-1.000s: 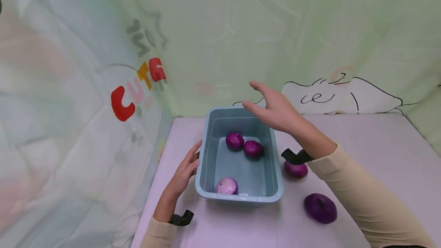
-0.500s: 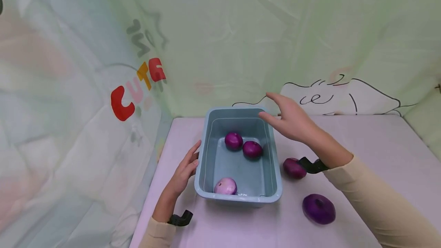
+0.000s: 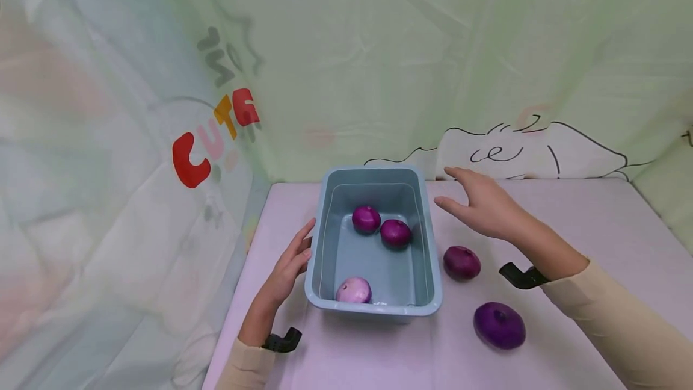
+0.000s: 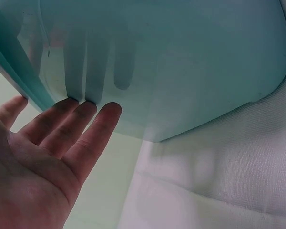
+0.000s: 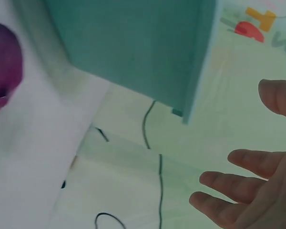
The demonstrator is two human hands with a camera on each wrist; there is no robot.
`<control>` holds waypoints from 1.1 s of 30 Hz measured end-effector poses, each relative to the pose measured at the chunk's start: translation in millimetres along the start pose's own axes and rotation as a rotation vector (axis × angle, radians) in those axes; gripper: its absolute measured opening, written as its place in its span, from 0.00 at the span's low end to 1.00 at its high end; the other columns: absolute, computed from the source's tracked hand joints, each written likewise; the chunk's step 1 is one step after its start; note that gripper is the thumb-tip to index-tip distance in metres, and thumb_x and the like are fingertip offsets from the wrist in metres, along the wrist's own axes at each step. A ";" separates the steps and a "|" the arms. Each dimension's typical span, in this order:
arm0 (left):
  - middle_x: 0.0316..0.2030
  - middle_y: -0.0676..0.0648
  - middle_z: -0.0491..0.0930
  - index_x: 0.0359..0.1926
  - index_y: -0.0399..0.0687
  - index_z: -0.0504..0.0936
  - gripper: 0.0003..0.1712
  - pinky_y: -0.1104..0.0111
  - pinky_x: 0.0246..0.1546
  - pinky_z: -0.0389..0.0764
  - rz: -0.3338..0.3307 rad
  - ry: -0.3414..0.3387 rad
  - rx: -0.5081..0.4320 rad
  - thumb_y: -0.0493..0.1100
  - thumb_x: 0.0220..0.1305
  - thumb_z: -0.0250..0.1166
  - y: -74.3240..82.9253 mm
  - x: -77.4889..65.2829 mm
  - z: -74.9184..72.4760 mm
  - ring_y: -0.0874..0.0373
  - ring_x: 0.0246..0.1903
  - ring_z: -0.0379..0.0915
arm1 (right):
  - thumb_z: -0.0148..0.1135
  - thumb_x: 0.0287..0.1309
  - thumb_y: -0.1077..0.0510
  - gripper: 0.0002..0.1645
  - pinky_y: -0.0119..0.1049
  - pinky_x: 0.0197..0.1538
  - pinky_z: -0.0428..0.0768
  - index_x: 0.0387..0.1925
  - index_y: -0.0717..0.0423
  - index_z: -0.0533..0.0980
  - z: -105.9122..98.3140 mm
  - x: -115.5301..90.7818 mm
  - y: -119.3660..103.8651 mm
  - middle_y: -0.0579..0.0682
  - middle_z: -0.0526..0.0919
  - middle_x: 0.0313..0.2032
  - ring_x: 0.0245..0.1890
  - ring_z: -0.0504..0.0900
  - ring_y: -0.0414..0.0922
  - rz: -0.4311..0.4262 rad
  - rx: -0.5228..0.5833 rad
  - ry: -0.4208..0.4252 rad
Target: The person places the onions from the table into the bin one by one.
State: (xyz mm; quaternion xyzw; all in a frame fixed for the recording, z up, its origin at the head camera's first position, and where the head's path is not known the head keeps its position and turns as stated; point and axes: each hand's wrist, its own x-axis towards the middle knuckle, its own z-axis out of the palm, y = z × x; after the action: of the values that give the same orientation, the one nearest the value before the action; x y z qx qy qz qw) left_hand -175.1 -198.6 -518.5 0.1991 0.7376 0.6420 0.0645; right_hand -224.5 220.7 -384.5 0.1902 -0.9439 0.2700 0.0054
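Observation:
A blue-grey plastic basin (image 3: 373,310) stands on the table with two dark purple onions (image 3: 366,219) near its middle and a paler onion (image 3: 354,290) at its near end. My left hand (image 3: 287,269) rests its straight fingertips on the basin's left outer side; in the left wrist view those fingers (image 4: 102,126) meet the wall just under the rim. My right hand (image 3: 484,203) hovers with fingers spread to the right of the basin, holding nothing. Below it on the table lie a reddish-purple onion (image 3: 462,263) and, closer to me, a larger dark purple onion (image 3: 499,325).
A pale, lilac-looking cloth covers the table (image 3: 595,227). Printed curtains (image 3: 352,77) hang right behind its far edge and along its left side. Both wrists carry black camera mounts (image 3: 522,276).
My right hand has moved right and toward me, from over the basin's far right corner to outside it. The left hand, basin and onions stay in place.

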 end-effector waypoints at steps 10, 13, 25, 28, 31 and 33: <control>0.75 0.42 0.63 0.83 0.65 0.52 0.35 0.40 0.61 0.71 -0.010 0.003 0.006 0.51 0.80 0.48 0.8 1.0 0.1 0.41 0.69 0.65 | 0.64 0.68 0.37 0.50 0.86 0.56 0.53 0.73 0.70 0.64 26.6 -27.0 33.6 0.75 0.69 0.67 0.67 0.65 0.76 0.036 -0.190 -0.124; 0.75 0.43 0.63 0.83 0.66 0.52 0.35 0.41 0.60 0.72 -0.011 0.004 0.009 0.52 0.80 0.48 0.3 0.4 0.0 0.42 0.69 0.66 | 0.65 0.66 0.35 0.50 0.87 0.55 0.51 0.73 0.68 0.65 34.9 -36.8 42.0 0.74 0.69 0.67 0.66 0.65 0.76 0.045 -0.219 -0.168; 0.75 0.42 0.64 0.83 0.66 0.52 0.35 0.41 0.60 0.72 -0.008 0.009 0.010 0.52 0.80 0.48 -0.1 0.8 -0.6 0.42 0.69 0.66 | 0.75 0.53 0.33 0.52 0.89 0.54 0.46 0.68 0.65 0.73 64.8 -62.4 68.9 0.71 0.75 0.63 0.65 0.66 0.77 0.071 -0.301 -0.279; 0.75 0.42 0.64 0.83 0.66 0.52 0.35 0.41 0.60 0.72 -0.013 0.010 0.012 0.52 0.80 0.48 -1.9 1.1 -0.7 0.42 0.70 0.65 | 0.76 0.52 0.34 0.52 0.89 0.53 0.47 0.67 0.65 0.74 70.5 -64.9 72.3 0.70 0.77 0.61 0.64 0.67 0.77 0.062 -0.329 -0.289; 0.75 0.42 0.64 0.83 0.66 0.52 0.35 0.41 0.61 0.72 -0.014 0.009 0.018 0.52 0.80 0.48 -3.5 1.2 -0.8 0.42 0.70 0.65 | 0.76 0.52 0.34 0.52 0.89 0.53 0.46 0.67 0.65 0.74 74.5 -66.1 75.8 0.70 0.77 0.61 0.64 0.67 0.77 0.058 -0.352 -0.289; 0.75 0.42 0.64 0.83 0.65 0.52 0.35 0.41 0.61 0.72 -0.013 0.008 0.021 0.52 0.81 0.47 -3.7 1.3 -0.8 0.41 0.69 0.66 | 0.76 0.51 0.33 0.53 0.89 0.53 0.46 0.67 0.65 0.74 76.6 -66.3 77.6 0.70 0.77 0.61 0.64 0.67 0.77 0.058 -0.361 -0.288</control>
State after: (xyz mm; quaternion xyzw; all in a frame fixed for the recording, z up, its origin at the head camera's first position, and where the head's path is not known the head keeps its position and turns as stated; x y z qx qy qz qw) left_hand -177.4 -199.2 -521.8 0.1925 0.7458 0.6346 0.0635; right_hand -184.1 265.8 -496.8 0.1955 -0.9729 0.0670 -0.1032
